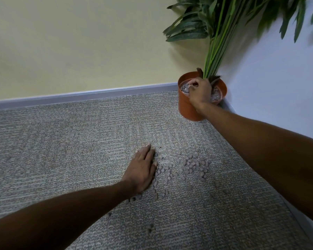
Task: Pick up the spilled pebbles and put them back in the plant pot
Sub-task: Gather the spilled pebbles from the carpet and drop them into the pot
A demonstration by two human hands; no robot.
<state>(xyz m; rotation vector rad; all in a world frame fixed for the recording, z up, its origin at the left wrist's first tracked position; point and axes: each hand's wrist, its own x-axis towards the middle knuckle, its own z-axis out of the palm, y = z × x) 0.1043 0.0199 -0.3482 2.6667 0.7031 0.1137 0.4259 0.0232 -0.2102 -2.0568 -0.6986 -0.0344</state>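
Hiding pot (187, 107) pebbles: right hand (201, 92); grip unclear.

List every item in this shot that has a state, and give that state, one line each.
plant pot: upright on the carpet in the corner, pebbles inside
spilled pebbles: scattered loose on the carpet
left hand: flat, palm down, on the carpet beside the pebbles
right hand: over the pot's mouth, fingers curled; contents hidden
plant: stems standing in the pot
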